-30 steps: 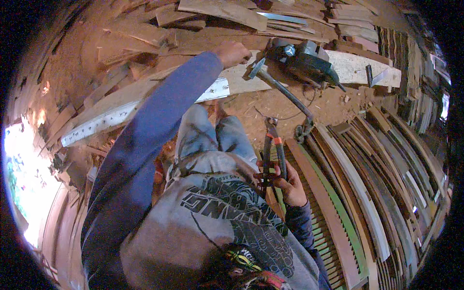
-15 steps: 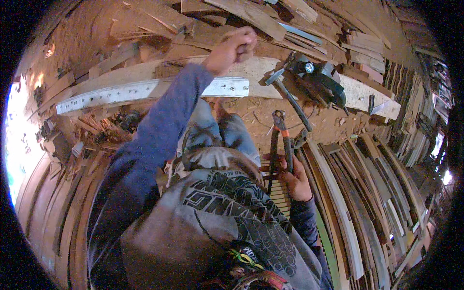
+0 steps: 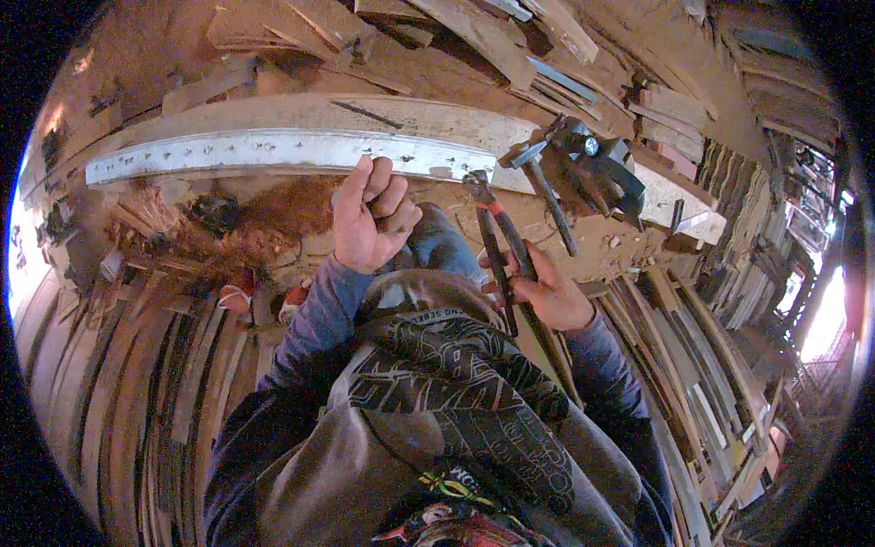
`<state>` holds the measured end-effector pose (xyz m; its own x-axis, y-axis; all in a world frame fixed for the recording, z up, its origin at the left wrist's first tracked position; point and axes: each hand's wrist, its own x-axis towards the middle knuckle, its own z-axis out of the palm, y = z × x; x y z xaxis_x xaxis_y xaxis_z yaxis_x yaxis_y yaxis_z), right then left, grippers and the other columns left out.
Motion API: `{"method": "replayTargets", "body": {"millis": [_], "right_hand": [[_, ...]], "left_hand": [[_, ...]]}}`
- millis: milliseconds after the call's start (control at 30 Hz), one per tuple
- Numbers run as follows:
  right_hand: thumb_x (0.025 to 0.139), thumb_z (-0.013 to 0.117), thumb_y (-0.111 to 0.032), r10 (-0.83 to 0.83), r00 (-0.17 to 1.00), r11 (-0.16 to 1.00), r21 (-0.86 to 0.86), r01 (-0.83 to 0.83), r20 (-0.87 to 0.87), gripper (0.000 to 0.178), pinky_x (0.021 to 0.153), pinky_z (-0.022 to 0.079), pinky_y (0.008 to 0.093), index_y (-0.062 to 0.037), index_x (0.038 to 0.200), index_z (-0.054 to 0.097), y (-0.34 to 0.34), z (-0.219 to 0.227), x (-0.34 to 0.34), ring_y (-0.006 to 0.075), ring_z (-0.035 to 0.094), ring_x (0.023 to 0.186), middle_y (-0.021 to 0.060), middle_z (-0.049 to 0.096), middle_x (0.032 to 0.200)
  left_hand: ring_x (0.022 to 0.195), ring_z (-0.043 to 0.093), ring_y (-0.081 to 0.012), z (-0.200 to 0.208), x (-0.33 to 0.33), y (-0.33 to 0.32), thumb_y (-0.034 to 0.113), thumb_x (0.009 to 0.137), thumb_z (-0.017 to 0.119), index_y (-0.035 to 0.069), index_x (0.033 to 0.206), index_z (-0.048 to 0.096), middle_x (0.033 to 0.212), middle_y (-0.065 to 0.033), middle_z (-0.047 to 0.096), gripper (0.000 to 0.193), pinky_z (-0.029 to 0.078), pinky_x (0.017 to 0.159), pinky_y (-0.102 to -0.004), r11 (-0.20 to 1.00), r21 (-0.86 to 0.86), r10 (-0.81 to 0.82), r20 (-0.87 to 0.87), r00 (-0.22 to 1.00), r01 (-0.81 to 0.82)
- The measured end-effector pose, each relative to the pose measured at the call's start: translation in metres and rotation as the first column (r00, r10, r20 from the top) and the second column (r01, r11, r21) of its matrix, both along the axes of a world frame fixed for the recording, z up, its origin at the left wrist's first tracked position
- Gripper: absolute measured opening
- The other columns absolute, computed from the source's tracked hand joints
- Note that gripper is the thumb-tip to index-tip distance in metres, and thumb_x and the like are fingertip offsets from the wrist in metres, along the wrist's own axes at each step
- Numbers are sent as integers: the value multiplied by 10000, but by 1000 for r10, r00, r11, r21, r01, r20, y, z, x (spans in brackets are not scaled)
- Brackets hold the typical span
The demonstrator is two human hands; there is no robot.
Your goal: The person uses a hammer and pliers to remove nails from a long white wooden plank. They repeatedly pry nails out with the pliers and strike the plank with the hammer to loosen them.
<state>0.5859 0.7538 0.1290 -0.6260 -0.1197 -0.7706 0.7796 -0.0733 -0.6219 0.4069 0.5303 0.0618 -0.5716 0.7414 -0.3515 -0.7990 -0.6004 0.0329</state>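
Pliers [image 3: 497, 242] stand upright, clenched by the handles in my right hand [image 3: 547, 294]; my left hand [image 3: 369, 223] hangs loose, empty, beside them.

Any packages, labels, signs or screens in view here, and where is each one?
No packages, signs or screens show.
Printed design: on the person's grey hooded top, below the hands, a dark swirling pattern with lettering across the chest.
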Motion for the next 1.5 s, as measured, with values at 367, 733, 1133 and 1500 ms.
{"method": "replayTargets", "body": {"millis": [367, 733, 1133, 1500], "right_hand": [[938, 462, -44, 610, 780, 764, 160, -626, 139, 373, 751, 607, 416, -92, 1298, 376, 19, 19, -96, 299, 687, 995, 173, 574, 1286], [917, 492, -118, 585, 656, 779, -106, -618, 477, 193, 714, 600, 417, 50, 939, 584, 4, 29, -210, 347, 700, 961, 238, 671, 1033], [896, 668, -145, 147, 764, 982, 1, -190, 629, 227, 476, 455, 313, -80, 977, 466, 16, 34, -173, 127, 524, 560, 59, 560, 822], [910, 669, -122, 65, 925, 997, 7, -73, 374, 261, 475, 411, 268, -122, 950, 411, 9, 30, -107, 76, 474, 551, -19, 449, 718]], "left_hand": [[487, 345, -96, -32, -8, -32, 293, 1064, 388, 70, 1142, 537, 683, 14, 365, 279, 321, 496, -256, 922, 309, 196, 141, 970, -231], [556, 467, -76, -34, -23, -52, 209, 1037, 475, -4, 1362, 464, 849, -42, 548, 388, 407, 472, -211, 991, -54, 115, -143, 983, -124], [465, 302, -92, -48, -30, -43, 527, 1033, 358, 20, 945, 623, 559, 44, 329, 579, 254, 433, -246, 989, -112, 104, 46, 994, -98], [718, 558, -217, -46, -37, -30, 447, 1038, 418, -44, 1049, 630, 769, -81, 595, 534, 486, 662, -302, 976, -14, 218, 178, 959, -219]]}}
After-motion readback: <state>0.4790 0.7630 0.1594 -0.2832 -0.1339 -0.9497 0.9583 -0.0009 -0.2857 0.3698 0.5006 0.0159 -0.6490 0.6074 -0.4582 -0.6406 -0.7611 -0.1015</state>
